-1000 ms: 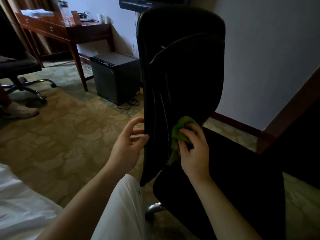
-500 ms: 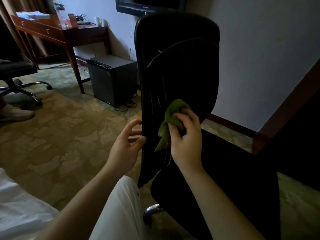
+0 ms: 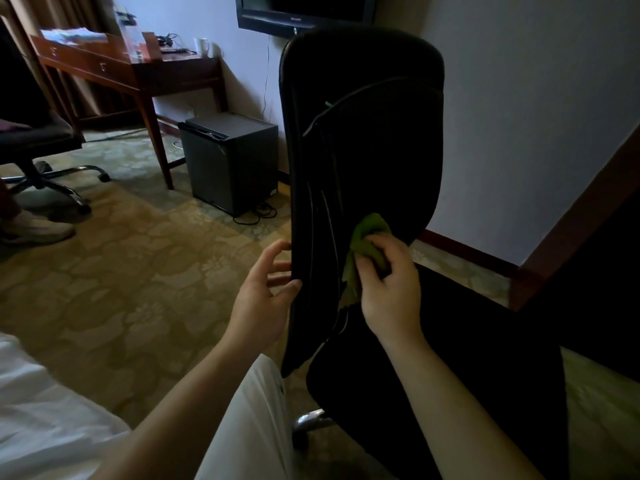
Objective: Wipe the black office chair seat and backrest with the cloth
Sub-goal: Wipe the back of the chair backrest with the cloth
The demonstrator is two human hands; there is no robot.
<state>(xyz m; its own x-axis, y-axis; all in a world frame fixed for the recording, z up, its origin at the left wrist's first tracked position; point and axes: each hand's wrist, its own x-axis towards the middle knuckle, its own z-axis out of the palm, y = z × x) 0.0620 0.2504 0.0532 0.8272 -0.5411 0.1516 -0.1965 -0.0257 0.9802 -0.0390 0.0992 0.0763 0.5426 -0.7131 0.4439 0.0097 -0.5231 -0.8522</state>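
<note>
The black office chair stands close in front of me, its tall backrest (image 3: 363, 133) upright and its seat (image 3: 467, 358) stretching to the lower right. My right hand (image 3: 391, 289) is shut on a crumpled green cloth (image 3: 367, 244) and presses it against the lower part of the backrest, just above the seat. A corner of the cloth hangs below my fingers. My left hand (image 3: 263, 299) rests with its fingers on the backrest's left edge at about the same height, thumb in front.
A small black fridge (image 3: 228, 161) stands on the carpet left of the chair with cables beside it. Behind it is a wooden desk (image 3: 131, 71). Another office chair (image 3: 38, 157) and someone's shoe (image 3: 38, 230) are at far left. A wall-mounted TV (image 3: 304, 12) hangs above.
My right hand rose with the cloth along the lower backrest, then came back down toward the seat. My left hand stayed on the backrest's edge.
</note>
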